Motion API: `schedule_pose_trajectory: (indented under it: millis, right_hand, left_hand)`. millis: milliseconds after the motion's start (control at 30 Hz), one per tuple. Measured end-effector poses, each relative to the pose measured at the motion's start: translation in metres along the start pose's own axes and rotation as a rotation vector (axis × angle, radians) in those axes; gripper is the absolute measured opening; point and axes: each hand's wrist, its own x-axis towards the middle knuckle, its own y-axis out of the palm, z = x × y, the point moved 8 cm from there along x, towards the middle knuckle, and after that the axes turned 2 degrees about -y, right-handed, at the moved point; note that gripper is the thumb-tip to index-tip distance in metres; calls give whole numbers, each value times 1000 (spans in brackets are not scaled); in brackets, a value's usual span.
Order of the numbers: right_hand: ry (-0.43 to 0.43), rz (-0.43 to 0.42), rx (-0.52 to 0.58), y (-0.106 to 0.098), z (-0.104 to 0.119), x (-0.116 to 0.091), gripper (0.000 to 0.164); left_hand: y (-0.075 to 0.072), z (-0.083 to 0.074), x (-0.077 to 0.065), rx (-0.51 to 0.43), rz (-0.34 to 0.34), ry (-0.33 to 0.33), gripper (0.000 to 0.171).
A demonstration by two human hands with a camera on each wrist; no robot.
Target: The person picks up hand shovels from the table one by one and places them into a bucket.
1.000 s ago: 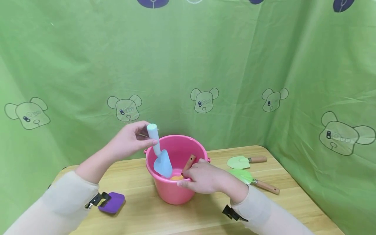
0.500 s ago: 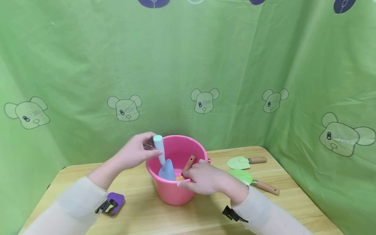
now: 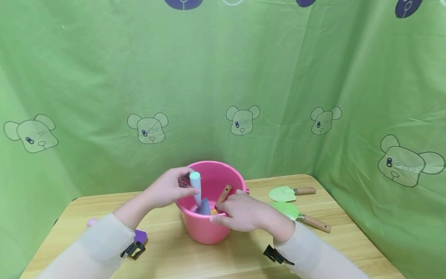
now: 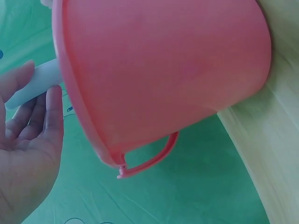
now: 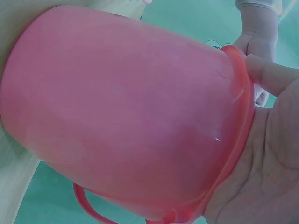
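A pink bucket [image 3: 205,230] stands upright on the wooden table. My left hand [image 3: 170,188] pinches the pale blue handle of a toy hand shovel [image 3: 196,185] between thumb and fingers, its blade lowered into the bucket. The left wrist view shows the handle [image 4: 39,81] slanting past the bucket's rim. On the near right side, my right hand [image 3: 245,211] grips the bucket rim, fingers reaching inside and thumb over the edge. Inside leans another shovel with a wooden handle [image 3: 224,194]; only a bit of its orange blade shows.
Two green trowels with wooden handles, a pale one [image 3: 283,194] and a brighter one [image 3: 287,210], lie right of the bucket. A purple shovel [image 3: 141,236] is mostly hidden under the left sleeve. A green curtain [image 3: 209,77] stands behind the table.
My left hand has moved down and to the right, and the blue shovel has sunk deeper into the bucket. The right hand has stayed at the rim.
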Motion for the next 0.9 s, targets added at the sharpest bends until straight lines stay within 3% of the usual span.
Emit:
schedule_pose_trajectory:
  millis: [900]
  right_hand:
    - [16, -1, 9, 0, 0, 0, 49]
  left_hand:
    - [29, 14, 2, 116, 128, -5, 24]
